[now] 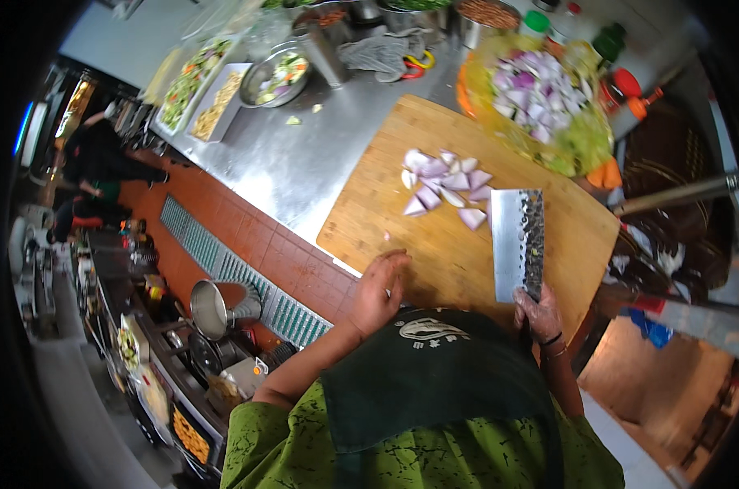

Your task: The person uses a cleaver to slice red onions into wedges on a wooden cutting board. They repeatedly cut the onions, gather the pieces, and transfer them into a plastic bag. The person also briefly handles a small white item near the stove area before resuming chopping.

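In my right hand is the handle of a Chinese cleaver. Its broad steel blade lies over the right part of a wooden cutting board, with a dark textured band along one side. Cut pieces of purple onion are heaped on the board to the left of the blade, some touching or partly behind it. My left hand hovers at the board's near left edge, apart from the onion, its fingers loosely bent and nothing visible in them.
A yellow plastic bag of chopped onion stands beyond the board. On the steel counter are a metal bowl of cut vegetables, trays and red-and-yellow-handled scissors. Bottles crowd the back right. People stand far left.
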`<state>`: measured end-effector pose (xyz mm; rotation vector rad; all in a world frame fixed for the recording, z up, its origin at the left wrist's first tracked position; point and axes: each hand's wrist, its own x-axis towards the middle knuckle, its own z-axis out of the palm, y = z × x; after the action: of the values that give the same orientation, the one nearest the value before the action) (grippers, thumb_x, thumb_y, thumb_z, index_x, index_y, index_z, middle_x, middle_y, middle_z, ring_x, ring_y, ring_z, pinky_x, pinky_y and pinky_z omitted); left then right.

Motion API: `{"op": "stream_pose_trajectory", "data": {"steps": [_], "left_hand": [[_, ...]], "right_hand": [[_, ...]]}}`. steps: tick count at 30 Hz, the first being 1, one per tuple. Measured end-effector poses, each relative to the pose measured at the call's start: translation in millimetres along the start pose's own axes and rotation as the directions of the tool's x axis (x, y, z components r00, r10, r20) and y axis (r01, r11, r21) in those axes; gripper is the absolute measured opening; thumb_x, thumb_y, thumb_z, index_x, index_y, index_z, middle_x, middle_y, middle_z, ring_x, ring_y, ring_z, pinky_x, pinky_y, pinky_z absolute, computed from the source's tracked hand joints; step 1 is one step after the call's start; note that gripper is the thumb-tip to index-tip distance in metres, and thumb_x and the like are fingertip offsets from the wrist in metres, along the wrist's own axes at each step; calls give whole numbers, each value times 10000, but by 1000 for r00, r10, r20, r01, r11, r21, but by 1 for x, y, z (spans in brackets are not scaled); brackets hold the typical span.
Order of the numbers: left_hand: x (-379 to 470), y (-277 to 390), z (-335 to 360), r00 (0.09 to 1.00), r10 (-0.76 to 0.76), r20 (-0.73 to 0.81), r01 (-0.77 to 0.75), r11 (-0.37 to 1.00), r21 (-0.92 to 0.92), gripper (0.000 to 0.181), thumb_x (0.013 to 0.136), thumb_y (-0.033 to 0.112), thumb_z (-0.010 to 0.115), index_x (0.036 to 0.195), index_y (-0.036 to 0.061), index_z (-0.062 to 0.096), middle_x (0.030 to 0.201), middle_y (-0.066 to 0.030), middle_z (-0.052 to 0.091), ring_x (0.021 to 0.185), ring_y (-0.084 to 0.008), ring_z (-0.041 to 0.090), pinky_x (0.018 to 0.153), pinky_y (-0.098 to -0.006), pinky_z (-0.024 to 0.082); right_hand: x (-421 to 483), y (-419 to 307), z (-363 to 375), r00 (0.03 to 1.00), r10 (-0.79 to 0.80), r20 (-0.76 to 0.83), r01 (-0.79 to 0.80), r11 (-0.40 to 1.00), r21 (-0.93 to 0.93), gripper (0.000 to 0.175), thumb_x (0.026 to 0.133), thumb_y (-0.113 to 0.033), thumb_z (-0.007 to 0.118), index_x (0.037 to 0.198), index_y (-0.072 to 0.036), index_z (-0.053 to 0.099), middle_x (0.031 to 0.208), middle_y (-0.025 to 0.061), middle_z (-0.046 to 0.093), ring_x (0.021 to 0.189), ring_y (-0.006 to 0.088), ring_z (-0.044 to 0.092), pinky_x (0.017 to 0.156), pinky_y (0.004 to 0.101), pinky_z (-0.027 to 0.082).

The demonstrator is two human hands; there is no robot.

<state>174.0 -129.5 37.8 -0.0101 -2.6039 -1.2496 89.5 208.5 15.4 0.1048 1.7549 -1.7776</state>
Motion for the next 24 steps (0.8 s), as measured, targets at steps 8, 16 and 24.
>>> {"op": "stream_pose_trajectory", "data": {"steps": [8, 16, 24], "left_hand": [[73, 32, 47, 982, 86, 166, -95, 994, 47, 452, 865, 6, 642, 1304, 24, 537, 1261, -213, 599, 1138, -389, 602, 957, -455, 504], [129, 44, 117, 952, 63, 300, -152, 947, 282, 638, 838, 304, 735, 1350, -5, 512, 1274, -239, 566, 1115, -400, 591, 971, -464, 491], [139, 20, 149, 952, 73, 297, -185, 911, 370, 487, 831, 251, 638, 1244, 1, 575, 1183, -214, 573, 1104, -347, 584, 932, -463, 481]], "right_hand": [[-24, 0, -12, 994, -48, -102, 56, 995, 79, 171, 970, -179, 683, 939, -80, 547, 578, -10, 528, 458, 106, 509, 446, 276, 440], [-38, 10, -19, 974, 65, -218, -41, 992, 116, 175, 980, -209, 665, 986, -82, 545, 603, -12, 511, 466, 103, 496, 436, 280, 443], [-23, 8, -8, 922, 36, -386, -7, 997, 76, 190, 968, -203, 640, 1029, -60, 532, 539, 28, 488, 414, 156, 461, 430, 301, 365]]}}
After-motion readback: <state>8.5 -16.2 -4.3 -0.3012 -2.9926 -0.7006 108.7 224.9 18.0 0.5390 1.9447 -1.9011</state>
